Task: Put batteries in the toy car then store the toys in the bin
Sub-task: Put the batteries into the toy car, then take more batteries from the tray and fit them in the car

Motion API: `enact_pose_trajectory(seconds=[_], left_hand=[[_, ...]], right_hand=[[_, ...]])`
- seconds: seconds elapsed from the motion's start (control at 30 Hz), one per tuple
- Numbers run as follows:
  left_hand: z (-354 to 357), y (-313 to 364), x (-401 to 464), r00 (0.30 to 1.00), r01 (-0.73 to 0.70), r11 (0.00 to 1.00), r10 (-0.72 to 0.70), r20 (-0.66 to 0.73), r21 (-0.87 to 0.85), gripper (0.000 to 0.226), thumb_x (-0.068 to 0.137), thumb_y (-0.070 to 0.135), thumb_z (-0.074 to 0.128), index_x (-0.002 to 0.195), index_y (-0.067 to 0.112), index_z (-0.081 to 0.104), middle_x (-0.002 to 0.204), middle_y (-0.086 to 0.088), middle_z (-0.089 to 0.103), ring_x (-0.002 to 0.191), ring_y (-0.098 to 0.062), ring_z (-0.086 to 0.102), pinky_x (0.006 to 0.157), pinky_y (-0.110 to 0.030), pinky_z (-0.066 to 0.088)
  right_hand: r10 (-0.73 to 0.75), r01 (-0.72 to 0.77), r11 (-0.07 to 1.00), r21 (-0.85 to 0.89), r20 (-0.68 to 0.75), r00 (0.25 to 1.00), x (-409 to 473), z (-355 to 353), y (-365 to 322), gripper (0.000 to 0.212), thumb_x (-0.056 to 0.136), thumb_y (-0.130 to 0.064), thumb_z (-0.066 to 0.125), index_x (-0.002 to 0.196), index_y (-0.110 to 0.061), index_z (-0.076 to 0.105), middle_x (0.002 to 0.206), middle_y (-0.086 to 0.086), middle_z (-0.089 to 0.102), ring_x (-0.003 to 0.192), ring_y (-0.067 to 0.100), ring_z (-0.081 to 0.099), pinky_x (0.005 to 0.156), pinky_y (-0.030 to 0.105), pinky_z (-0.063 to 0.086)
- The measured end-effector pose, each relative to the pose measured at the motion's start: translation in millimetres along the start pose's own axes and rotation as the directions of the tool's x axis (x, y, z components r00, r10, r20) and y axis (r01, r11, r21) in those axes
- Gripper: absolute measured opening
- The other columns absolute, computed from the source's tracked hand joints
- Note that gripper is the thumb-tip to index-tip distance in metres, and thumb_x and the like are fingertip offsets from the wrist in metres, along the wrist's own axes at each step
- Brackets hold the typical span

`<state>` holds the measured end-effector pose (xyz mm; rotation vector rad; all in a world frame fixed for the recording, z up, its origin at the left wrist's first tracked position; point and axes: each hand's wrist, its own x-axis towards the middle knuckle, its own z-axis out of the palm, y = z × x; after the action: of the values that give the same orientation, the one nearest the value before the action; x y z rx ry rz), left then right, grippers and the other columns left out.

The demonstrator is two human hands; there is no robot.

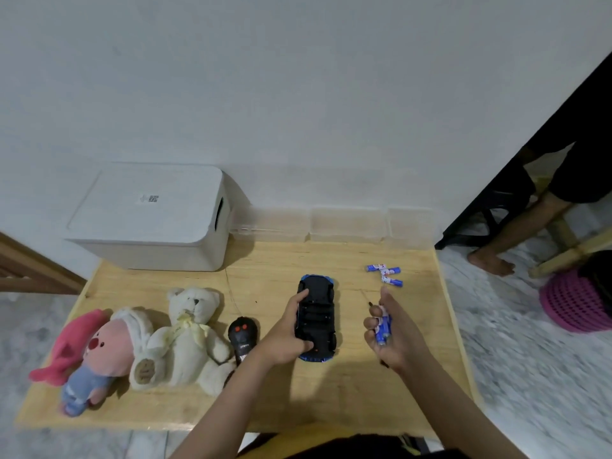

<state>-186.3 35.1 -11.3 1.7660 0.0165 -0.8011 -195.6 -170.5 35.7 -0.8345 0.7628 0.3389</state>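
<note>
A blue toy car (319,313) lies upside down on the wooden table (364,385), its black underside facing up. My left hand (288,336) grips the car's left side. My right hand (392,336), just right of the car, holds a few blue batteries (383,329) in its curled fingers. Three more blue batteries (385,274) lie loose on the table beyond my right hand. The white bin (155,220) stands at the back left with its lid on.
A cream teddy bear (185,336), a pink plush doll (89,356) and a black remote control (243,337) lie left of the car. Clear plastic boxes (347,223) line the wall. A person's leg (506,236) and a pink basket (576,299) are at right.
</note>
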Motion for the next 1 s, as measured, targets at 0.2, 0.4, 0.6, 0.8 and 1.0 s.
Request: enact_pose_trajectory(seconds=[0.2,0.4,0.6,0.8,1.0], left_hand=[[11,7,7,0.994,0.088,0.99,-0.08,-0.078,0.112,0.101,0.075,-0.004,0.06,0.146,0.04,0.003,0.147,-0.003,0.018,0.132,-0.028,0.034,0.108,-0.038,0.037],[34,40,25,0.913,0.063,0.96,0.055,-0.405,0.272,0.079,0.079,0.02,0.067,0.141,0.03,0.019,0.151,0.002,-0.009,0.145,-0.03,-0.006,0.114,-0.047,-0.009],[71,101,76,0.877,-0.117,0.921,0.271,-0.396,0.372,0.07,0.084,0.026,0.066,0.142,0.024,0.027,0.152,0.003,0.004,0.142,-0.024,0.019,0.118,-0.052,0.005],[95,135,155,0.871,-0.219,0.842,0.396,-0.29,0.492,0.07,0.085,0.028,0.064,0.144,0.019,0.027,0.156,0.0,0.011,0.146,-0.021,0.008,0.116,-0.049,0.001],[99,145,215,0.89,-0.232,0.747,0.421,-0.173,0.624,0.071,0.083,0.014,0.062,0.146,0.021,0.03,0.159,0.002,0.01,0.147,-0.017,-0.002,0.116,-0.048,-0.002]], right_hand=[[-0.033,0.024,0.979,-0.204,-0.042,0.999,6,-4,-32,0.038,0.087,-0.052,0.054,0.07,-0.018,0.051,0.058,-0.005,0.053,0.045,0.008,0.041,0.043,0.021,0.035],[-0.291,0.254,0.833,-0.491,0.001,0.957,21,-27,-75,0.03,0.092,-0.041,0.053,0.086,-0.013,0.063,0.056,0.0,0.042,0.043,0.012,0.033,0.039,0.021,0.027],[-0.653,0.391,0.126,-0.912,0.221,0.724,57,-60,-128,0.02,0.089,-0.034,0.06,0.101,-0.021,0.068,0.093,-0.008,0.068,0.077,0.0,0.059,0.068,0.019,0.04],[-0.585,0.296,-0.04,-0.955,0.262,0.768,99,-83,-171,0.042,0.081,-0.043,0.067,0.121,-0.04,0.055,0.067,-0.011,0.052,0.072,0.01,0.054,0.062,0.025,0.041],[-0.46,0.29,-0.365,-0.885,0.441,0.77,145,-93,-192,0.05,0.089,-0.042,0.057,0.136,-0.038,0.042,0.097,-0.002,0.067,0.094,0.019,0.063,0.072,0.03,0.049]])
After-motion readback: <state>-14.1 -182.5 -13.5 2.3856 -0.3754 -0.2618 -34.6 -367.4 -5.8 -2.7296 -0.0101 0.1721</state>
